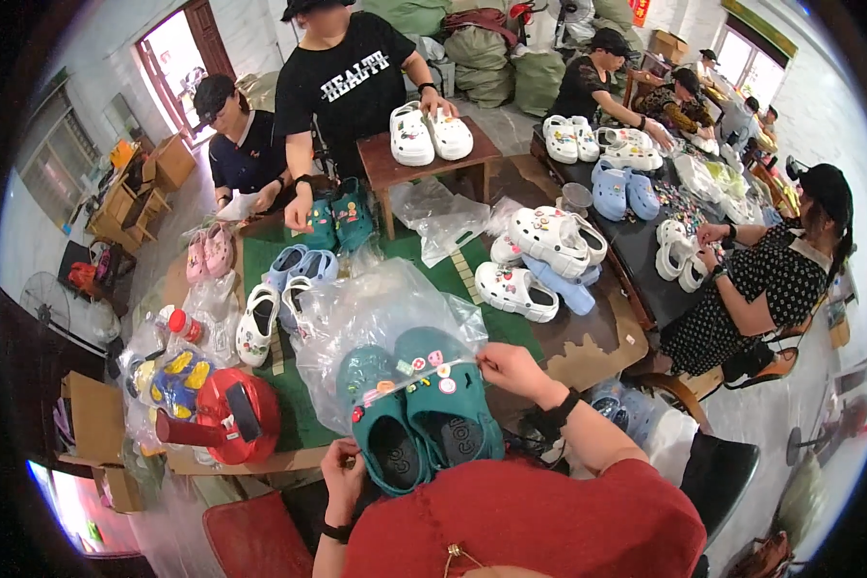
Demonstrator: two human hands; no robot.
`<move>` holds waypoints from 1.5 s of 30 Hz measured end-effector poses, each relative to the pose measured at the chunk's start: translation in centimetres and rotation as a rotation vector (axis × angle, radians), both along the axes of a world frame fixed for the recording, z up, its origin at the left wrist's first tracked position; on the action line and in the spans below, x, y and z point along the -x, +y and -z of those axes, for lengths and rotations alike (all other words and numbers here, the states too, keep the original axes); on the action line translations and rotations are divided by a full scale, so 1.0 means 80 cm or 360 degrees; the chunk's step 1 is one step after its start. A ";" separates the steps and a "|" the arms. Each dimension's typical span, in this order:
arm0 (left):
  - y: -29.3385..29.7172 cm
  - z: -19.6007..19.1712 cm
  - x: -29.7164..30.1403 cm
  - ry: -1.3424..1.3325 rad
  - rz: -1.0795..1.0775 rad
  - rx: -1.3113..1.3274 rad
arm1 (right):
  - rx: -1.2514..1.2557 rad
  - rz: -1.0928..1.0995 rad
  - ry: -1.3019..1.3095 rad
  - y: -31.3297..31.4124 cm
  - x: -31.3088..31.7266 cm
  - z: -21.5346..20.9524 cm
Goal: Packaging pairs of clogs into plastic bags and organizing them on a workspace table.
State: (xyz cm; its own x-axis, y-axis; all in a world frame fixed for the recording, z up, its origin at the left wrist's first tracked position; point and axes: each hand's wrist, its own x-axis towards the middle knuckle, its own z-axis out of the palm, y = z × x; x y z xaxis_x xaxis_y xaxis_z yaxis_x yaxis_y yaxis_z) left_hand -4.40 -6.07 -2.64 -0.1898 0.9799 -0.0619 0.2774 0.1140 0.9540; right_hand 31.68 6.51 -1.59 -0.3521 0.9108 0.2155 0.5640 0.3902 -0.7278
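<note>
A pair of dark green clogs (448,424) with colourful charms lies right in front of me, heels toward my body. Over their toes lies a clear plastic bag (376,308), its edge crossing the straps. At the right end of that edge, my right hand (512,371) pinches the plastic beside the right clog. My left hand (342,469) is closed beside the left clog, fingertips at the bag's lower left edge; the grip itself is partly hidden.
White clogs (515,292) are piled on the right of the table. A red round container (239,414) stands left, beside a bagged blue-and-yellow pair (178,380). Across the table, a person (342,87) stands by a small wooden stand (424,144) bearing white clogs. Others work at a black table (636,246).
</note>
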 end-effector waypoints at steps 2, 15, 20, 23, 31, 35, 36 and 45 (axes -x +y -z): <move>0.003 -0.024 0.001 -0.0076 0.0032 -0.0009 | 0.0048 -0.0056 0.0028 -0.015 0.001 -0.007; -0.006 -0.031 0.030 -0.0111 0.0331 -0.0018 | 0.0401 -0.0635 0.0082 -0.042 -0.007 -0.057; 0.005 -0.029 0.032 0.0031 0.0165 0.0037 | 0.0419 -0.0141 0.0224 -0.046 0.014 -0.041; 0.031 -0.058 0.009 0.0231 0.0112 -0.0348 | 0.0473 0.0050 0.0336 -0.031 0.023 -0.061; 0.034 -0.076 0.005 0.0253 0.0086 -0.0161 | 0.0217 0.0067 0.0370 -0.010 0.057 -0.070; 0.036 -0.077 0.001 0.0444 0.0029 -0.0431 | -0.0134 0.0017 0.0031 -0.007 0.060 -0.078; 0.037 -0.072 0.001 0.0256 -0.0032 -0.0332 | -0.0418 -0.0043 -0.0091 -0.005 0.062 -0.082; 0.040 -0.065 0.006 0.0139 -0.0099 -0.0146 | -0.0464 -0.0062 -0.0180 -0.002 0.076 -0.093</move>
State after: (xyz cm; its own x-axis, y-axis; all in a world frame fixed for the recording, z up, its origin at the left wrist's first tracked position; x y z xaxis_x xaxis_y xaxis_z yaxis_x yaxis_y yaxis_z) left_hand -4.84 -2.86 2.55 -0.2510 0.9669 0.0468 0.3550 0.0470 0.9337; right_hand 25.62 6.36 5.82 -0.4223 0.8016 0.4232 0.6153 0.5963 -0.5155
